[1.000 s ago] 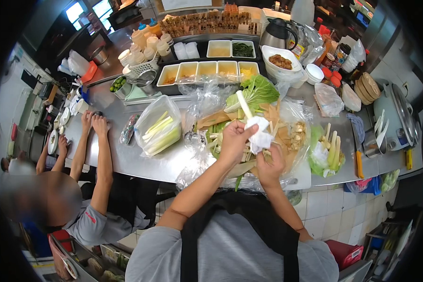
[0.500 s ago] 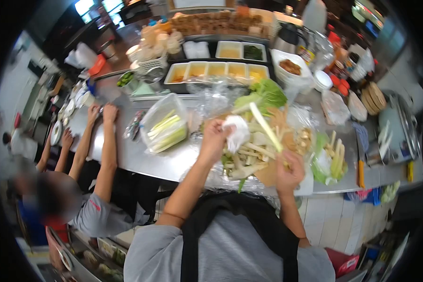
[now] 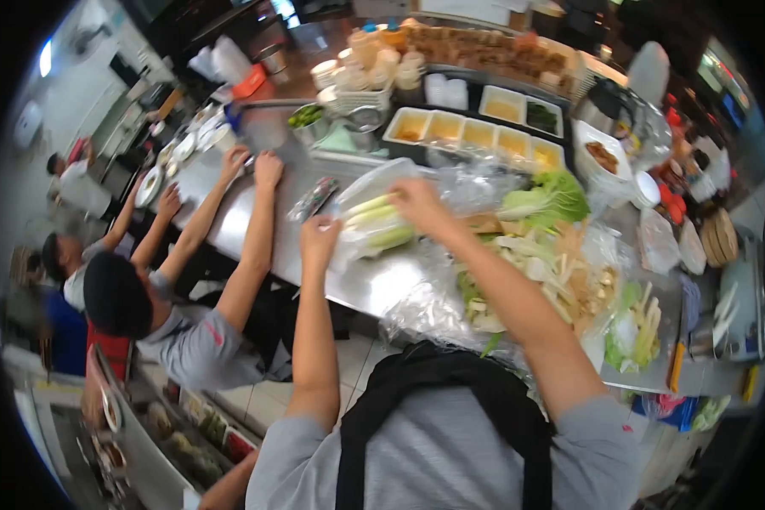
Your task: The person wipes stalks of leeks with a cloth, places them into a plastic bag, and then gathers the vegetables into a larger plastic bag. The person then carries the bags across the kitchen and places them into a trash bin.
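Leftward from the chopped vegetable pile [image 3: 531, 276], our left hand [image 3: 318, 241] and right hand [image 3: 418, 206] have swung to the clear bag [image 3: 381, 177] holding pale stalks [image 3: 388, 235], on the counter [image 3: 348, 293] at the frame's centre. Our left grip pinches the bag's left edge; our right, blurred at its right edge, we cannot tell.

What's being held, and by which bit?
I can't tell surely. The left grip may be pinching the left edge of the translucent container; the right grip, by its right side, is too blurred.
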Available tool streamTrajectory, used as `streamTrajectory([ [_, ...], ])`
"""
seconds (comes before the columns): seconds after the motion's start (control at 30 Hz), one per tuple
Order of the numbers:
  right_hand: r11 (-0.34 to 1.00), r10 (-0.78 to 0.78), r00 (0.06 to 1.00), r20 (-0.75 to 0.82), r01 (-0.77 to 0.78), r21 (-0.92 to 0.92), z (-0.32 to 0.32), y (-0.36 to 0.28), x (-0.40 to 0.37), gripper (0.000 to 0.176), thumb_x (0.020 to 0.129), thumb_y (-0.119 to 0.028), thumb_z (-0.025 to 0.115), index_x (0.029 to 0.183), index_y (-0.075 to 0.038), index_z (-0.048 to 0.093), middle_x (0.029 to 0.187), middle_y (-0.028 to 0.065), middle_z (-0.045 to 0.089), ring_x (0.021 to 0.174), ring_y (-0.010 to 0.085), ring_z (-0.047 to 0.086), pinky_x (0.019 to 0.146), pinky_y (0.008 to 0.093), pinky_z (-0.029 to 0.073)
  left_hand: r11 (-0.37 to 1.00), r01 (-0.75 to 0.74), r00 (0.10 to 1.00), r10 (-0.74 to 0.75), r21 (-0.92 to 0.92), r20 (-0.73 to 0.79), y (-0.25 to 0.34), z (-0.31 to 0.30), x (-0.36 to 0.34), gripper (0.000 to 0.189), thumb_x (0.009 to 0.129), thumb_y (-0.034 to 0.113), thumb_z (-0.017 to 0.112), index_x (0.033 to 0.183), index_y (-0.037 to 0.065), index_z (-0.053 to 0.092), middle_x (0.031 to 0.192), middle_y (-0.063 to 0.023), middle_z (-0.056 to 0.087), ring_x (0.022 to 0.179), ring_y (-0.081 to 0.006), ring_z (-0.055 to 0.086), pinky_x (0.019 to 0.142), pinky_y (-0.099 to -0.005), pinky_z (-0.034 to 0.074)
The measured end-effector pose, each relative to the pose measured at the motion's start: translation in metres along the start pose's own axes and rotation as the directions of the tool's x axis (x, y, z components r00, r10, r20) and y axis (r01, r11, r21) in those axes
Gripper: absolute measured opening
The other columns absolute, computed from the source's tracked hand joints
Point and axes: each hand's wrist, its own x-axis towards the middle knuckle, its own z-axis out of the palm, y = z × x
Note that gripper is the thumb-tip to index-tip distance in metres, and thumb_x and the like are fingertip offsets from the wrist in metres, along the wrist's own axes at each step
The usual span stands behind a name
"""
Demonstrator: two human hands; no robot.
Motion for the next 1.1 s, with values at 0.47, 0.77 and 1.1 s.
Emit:
streamTrajectory([
  [0.47, 0.723, 0.434, 0.539, -0.722, -0.686, -0.077, -0.219, 0.006, -0.211, 0.022, 0.072, -0.01, 0.064, 0.094, -0.006, 0.062, 0.1, 0.0096, 0.059, 0.081, 0.0199, 0.059, 0.066, 0.0308, 0.048, 0.799, -0.157, 0.972, 0.02, -0.581, -0.235, 0.069, -0.033, -0.035, 0.026, 0.089, 0.021, 0.051, 0.088, -0.004, 0.058, 0.085, -0.0051, 0.054, 0.081, -0.013, 0.049, 0.075, -0.0259, 0.039],
  [0.77, 0.066, 0.312, 0.142, -0.94, -0.99, -0.127, -0.315, 0.047, -0.383, 0.024, 0.066, -0.019, 0.064, 0.086, -0.006, 0.063, 0.081, 0.013, 0.063, 0.077, 0.0293, 0.061, 0.069, 0.0374, 0.047, 0.734, -0.426, 0.835, 0.544, -0.529, 0.083, 0.152, 0.014, -0.072, 0.014, 0.085, 0.007, 0.05, 0.083, -0.004, 0.059, 0.082, -0.0062, 0.055, 0.079, -0.0123, 0.049, 0.074, -0.0235, 0.037],
  [1.1, 0.234, 0.37, -0.15, -0.917, -0.94, 0.248, -0.289, 0.03, -0.425, 0.029, 0.072, -0.02, 0.059, 0.09, 0.002, 0.061, 0.074, 0.0134, 0.061, 0.073, 0.0235, 0.062, 0.066, 0.0323, 0.049, 0.76, -0.307, 0.765, 0.555, -0.573, 0.327, 0.148, 0.028, -0.097, 0.009, 0.081, 0.003, 0.055, 0.082, -0.004, 0.059, 0.08, -0.0076, 0.055, 0.077, -0.0142, 0.05, 0.073, -0.0237, 0.039],
])
